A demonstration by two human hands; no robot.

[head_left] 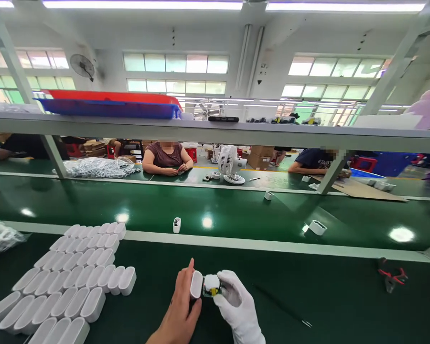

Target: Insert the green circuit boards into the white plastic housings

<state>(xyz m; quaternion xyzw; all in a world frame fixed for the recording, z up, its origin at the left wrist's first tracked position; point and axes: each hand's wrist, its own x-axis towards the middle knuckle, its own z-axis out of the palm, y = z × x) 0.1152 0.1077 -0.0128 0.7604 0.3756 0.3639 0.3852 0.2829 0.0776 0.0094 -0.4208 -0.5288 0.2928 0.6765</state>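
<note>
My left hand [182, 303], bare, grips a white oval plastic housing [196, 285] between thumb and fingers. My right hand [235, 302] wears a white glove and pinches a small circuit board assembly [211, 285] with a white block and a yellow part on it. The board sits right beside the housing, outside it; whether the two touch I cannot tell. To the left, several rows of the same white oval housings [71, 260] stand on the dark green bench [146, 267].
Right of my hands lie dark tweezers [283, 306] and red-handled pliers [392, 276]. Beyond a pale rail, white housings [177, 225] rest on a green conveyor surface [232, 210]. A shelf [200, 131] crosses above. Co-workers [167, 157] sit opposite, near a white fan [230, 165].
</note>
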